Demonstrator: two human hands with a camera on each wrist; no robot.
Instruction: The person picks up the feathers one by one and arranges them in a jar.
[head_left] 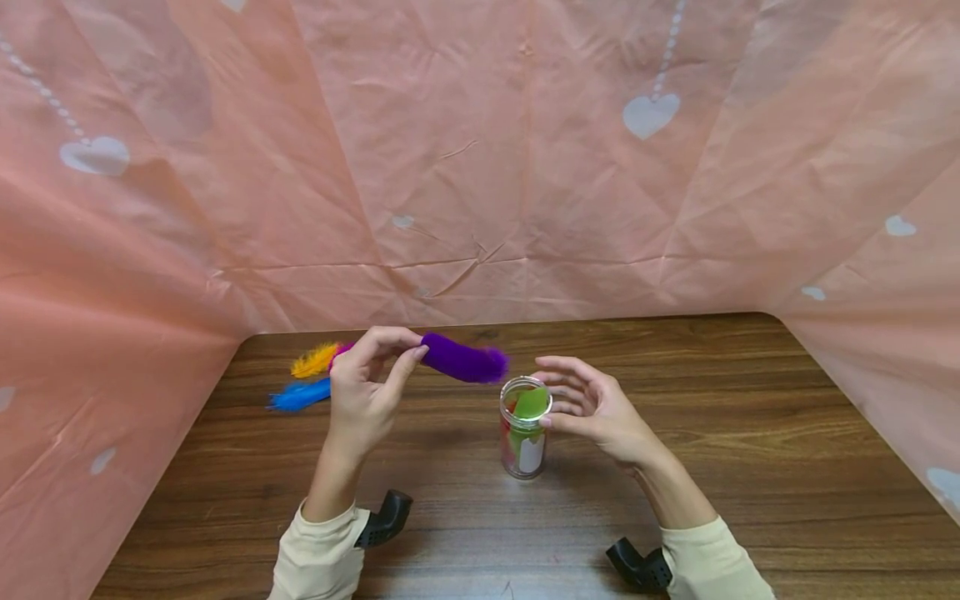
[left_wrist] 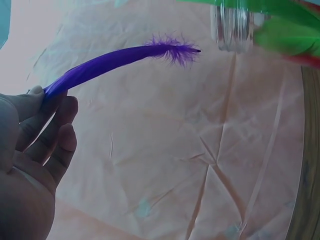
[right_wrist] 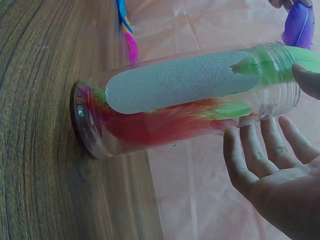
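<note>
A purple feather is pinched between the thumb and forefinger of my left hand. Its fluffy end points right, toward the jar mouth; the left wrist view shows the whole feather curving. A clear jar without a lid stands upright on the table. Green feathers and red feathers are inside it, one green tip rising past the rim. My right hand holds the jar near its neck, thumb at the near side of the rim and fingers around the far side.
Beyond my left hand lie an orange feather, a blue feather and a magenta feather on the wooden table. Pink sheeting with white hearts rises behind and beside the table. Black mounts sit on both wrists.
</note>
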